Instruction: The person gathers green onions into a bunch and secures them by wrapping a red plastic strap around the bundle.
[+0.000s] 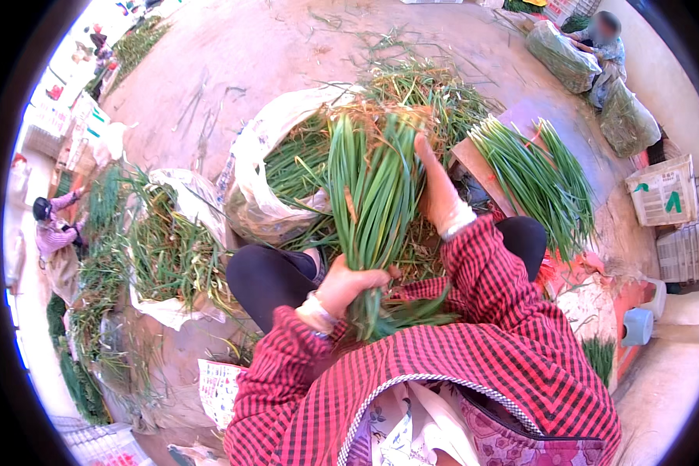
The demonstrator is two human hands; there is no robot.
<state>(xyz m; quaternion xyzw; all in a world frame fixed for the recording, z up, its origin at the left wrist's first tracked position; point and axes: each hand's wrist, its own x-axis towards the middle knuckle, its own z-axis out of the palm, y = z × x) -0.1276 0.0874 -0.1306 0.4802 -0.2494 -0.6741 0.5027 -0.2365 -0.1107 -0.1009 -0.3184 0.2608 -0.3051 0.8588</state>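
A thick bunch of garlic chives (pixel 373 186) stands nearly upright in front of me, its brown, ragged ends at the far side and its green leaf tips toward my lap. My left hand (pixel 346 286) is wrapped round the leaves low on the bunch. Against its upper right side lies my right hand (pixel 441 186), thumb along the edge; its fingers are hidden behind the leaves. A bundle of chives (pixel 532 167) with pale stem ends lies on a board (pixel 478 167) to the right. Just left of my bunch, a white plastic sack (pixel 260 167) holds more chives.
Loose trimmings (pixel 435 93) heap up beyond the bunch. Another opened sack (pixel 190 190) and leaf piles (pixel 171 256) lie left. Crates (pixel 664 190) and a blue cup (pixel 638 326) stand right. One person (pixel 602 50) sits by filled bags (pixel 563 58); another person (pixel 58 233) works far left.
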